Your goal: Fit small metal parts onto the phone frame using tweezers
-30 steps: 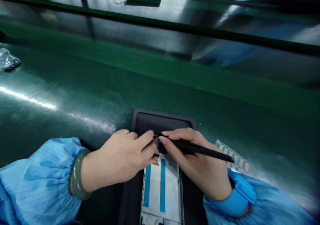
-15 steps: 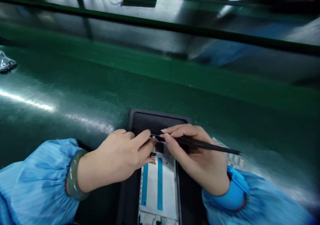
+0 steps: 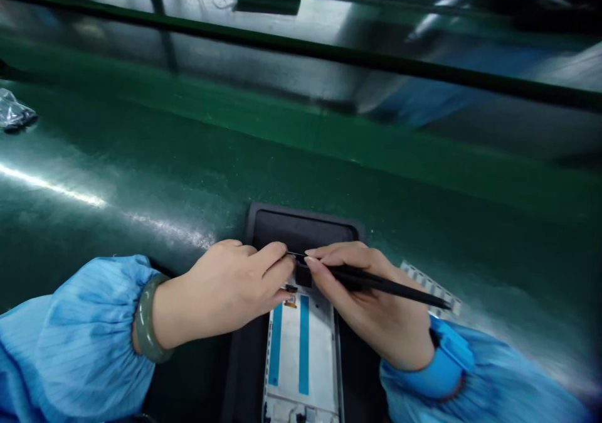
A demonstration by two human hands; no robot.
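Observation:
A white phone frame (image 3: 301, 360) with two blue strips lies in a black tray (image 3: 301, 225) on the green belt. My left hand (image 3: 230, 294) rests on the frame's top left corner, fingers curled and pressed together on its edge. My right hand (image 3: 371, 310) pinches black tweezers (image 3: 385, 283) like a pen. Their tip meets my left fingertips at the top end of the frame, beside a small orange flex part (image 3: 290, 299). Whatever the tweezers' tip grips is too small to make out.
A strip of small white labels (image 3: 430, 283) lies on the belt just right of my right hand. A crumpled clear plastic bag (image 3: 14, 114) sits at the far left. A green rail (image 3: 329, 49) and a shiny metal surface run across the back.
Both hands stay at the top of the frame with only slight shifts. The tweezers' tip has edged a little toward my left fingertips.

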